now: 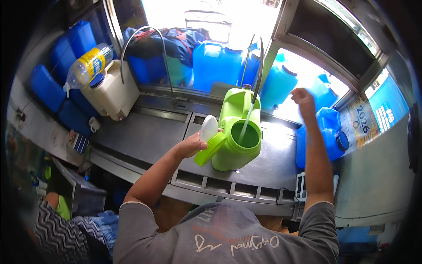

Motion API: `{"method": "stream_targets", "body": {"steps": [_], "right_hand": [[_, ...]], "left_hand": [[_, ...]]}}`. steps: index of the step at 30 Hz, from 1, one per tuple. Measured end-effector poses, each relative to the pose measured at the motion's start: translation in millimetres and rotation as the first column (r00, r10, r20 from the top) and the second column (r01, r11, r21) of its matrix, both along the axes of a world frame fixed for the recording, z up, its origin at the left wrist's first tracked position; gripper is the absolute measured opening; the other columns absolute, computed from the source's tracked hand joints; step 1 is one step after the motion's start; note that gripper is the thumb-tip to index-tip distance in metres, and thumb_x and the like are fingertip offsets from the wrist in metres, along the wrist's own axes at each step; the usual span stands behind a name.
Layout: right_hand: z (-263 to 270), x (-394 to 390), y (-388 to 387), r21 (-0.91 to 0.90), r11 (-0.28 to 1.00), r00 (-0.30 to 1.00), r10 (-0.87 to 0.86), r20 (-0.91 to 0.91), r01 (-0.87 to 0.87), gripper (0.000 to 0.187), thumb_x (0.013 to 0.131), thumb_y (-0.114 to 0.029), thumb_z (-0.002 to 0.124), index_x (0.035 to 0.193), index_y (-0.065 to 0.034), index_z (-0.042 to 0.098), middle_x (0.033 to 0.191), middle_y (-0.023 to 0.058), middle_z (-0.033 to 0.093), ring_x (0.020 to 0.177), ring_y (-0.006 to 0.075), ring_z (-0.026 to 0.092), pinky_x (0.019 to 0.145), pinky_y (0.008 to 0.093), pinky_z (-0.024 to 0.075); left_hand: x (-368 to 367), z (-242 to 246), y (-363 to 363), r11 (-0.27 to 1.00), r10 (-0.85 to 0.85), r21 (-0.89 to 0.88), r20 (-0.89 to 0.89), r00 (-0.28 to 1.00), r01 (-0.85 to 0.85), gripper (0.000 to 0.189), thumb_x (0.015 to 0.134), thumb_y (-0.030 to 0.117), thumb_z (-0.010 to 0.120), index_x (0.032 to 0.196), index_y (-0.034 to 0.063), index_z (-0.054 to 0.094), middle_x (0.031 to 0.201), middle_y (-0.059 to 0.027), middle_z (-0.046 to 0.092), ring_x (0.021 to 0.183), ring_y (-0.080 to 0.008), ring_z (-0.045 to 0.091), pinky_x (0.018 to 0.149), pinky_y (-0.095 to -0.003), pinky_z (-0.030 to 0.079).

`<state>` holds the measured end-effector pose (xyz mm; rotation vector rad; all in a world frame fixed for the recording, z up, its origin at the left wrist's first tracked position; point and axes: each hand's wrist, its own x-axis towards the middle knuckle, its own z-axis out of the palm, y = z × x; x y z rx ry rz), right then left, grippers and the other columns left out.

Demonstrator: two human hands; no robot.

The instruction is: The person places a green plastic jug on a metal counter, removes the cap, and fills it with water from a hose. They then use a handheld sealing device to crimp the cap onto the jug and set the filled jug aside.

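A lime-green plastic water jug (235,155) stands on the steel counter, its wide mouth uncovered. Over it arches a curved metal spout (261,66), and a pale stream of water (245,123) runs from its tip into the mouth. My left hand (192,145) grips a green screw lid (211,150) together with a white round disc (209,127), just left of the mouth. Raised at the right, my right hand (302,100) has its fingers curled in front of the window. It is slightly blurred, so whether anything thin is between the fingers cannot be told.
A second curved spout (165,52) rises beside a cream water container (113,90) at the left. A plastic bottle (89,66) lies on top near blue containers (46,87). At the right stands a blue jug (324,140). Another person's patterned clothing (62,227) shows at lower left.
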<state>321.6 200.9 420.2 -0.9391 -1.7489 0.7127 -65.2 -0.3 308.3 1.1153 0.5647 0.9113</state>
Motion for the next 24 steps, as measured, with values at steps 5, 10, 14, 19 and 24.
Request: {"method": "stream_targets", "body": {"steps": [5, 10, 14, 19, 24], "right_hand": [[-115.7, -41.3, -4.5, -0.321, 0.927, 0.967, -0.236, -0.096, 0.194, 0.016, 0.088, -0.014, 0.076, 0.083, -0.0071, 0.063, 0.074, 0.0003, 0.064, 0.066, 0.0069, 0.055, 0.06, 0.0242, 0.0446], [-165.8, -89.4, -30.9, -0.432, 0.89, 0.934, -0.267, -0.237, 0.144, 0.01, 0.09, -0.008, 0.071, 0.098, -0.0013, 0.071, 0.085, 0.0035, 0.07, 0.073, 0.0092, 0.062, 0.068, 0.0255, 0.0516], [-168.0, -93.2, -31.0, -0.507, 0.838, 0.947, -0.299, -0.12, 0.2, 0.01, 0.089, -0.006, 0.071, 0.098, -0.0012, 0.071, 0.086, 0.0036, 0.07, 0.073, 0.0081, 0.062, 0.066, 0.023, 0.0515], [-166.1, -90.9, -26.8, -0.493, 0.857, 0.952, -0.261, -0.162, 0.151, 0.014, 0.089, -0.01, 0.072, 0.101, -0.0013, 0.07, 0.085, 0.0025, 0.069, 0.072, 0.0081, 0.061, 0.066, 0.0236, 0.0512], [-173.5, -96.3, -23.6, -0.512, 0.841, 0.943, -0.292, -0.159, 0.174, 0.025, 0.089, -0.014, 0.073, 0.109, -0.0005, 0.069, 0.095, 0.007, 0.071, 0.079, 0.0124, 0.065, 0.072, 0.0269, 0.054]], "left_hand": [[-12.7, -16.2, 19.0, 0.994, 0.106, -0.006, 0.242, 0.964, -0.107, 0.114, 0.066, 0.05, 0.088, 0.153, 0.0108, 0.027, 0.143, -0.0112, 0.05, 0.127, -0.0241, 0.054, 0.104, -0.0389, 0.049], [3.2, -49.4, 10.1, 0.991, 0.113, -0.11, 0.429, 0.896, -0.072, 0.11, 0.066, 0.048, 0.089, 0.151, 0.0119, 0.029, 0.145, -0.0119, 0.049, 0.126, -0.0273, 0.055, 0.104, -0.0423, 0.051], [5.5, -59.5, 6.5, 0.984, 0.042, -0.173, 0.456, 0.889, 0.042, 0.11, 0.065, 0.049, 0.089, 0.151, 0.0122, 0.031, 0.146, -0.0124, 0.048, 0.127, -0.0284, 0.055, 0.104, -0.0426, 0.051], [4.2, -55.6, 8.2, 0.995, 0.04, -0.095, 0.376, 0.926, -0.004, 0.111, 0.071, 0.063, 0.08, 0.152, 0.0041, 0.033, 0.14, -0.0103, 0.052, 0.12, -0.0208, 0.057, 0.098, -0.0341, 0.049], [3.1, -51.7, 13.8, 0.976, 0.053, -0.207, 0.518, 0.854, 0.066, 0.109, 0.065, 0.043, 0.091, 0.151, 0.0145, 0.031, 0.149, -0.0122, 0.046, 0.129, -0.0287, 0.054, 0.106, -0.043, 0.05]]}}
